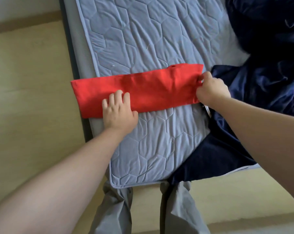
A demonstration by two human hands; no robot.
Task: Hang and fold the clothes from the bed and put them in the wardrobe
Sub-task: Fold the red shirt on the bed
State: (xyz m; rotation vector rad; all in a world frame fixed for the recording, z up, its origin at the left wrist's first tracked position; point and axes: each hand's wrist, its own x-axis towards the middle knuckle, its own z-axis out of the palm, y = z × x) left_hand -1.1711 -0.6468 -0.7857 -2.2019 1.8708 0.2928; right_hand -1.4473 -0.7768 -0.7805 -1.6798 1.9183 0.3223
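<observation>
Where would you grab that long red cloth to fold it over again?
Probably by its right end, coming from the right: the red cloth lies as a flat strip across the mattress, the right hand already pinches that end, and the left hand pins it flat.

Matt red cloth [139, 86] on quilted mattress [143, 39] (stitched).

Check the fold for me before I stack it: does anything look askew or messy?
The red garment lies as a long strip whose left end overhangs the mattress edge. Dark blue fabric is heaped unfolded at right, partly spilling off the near edge.
</observation>
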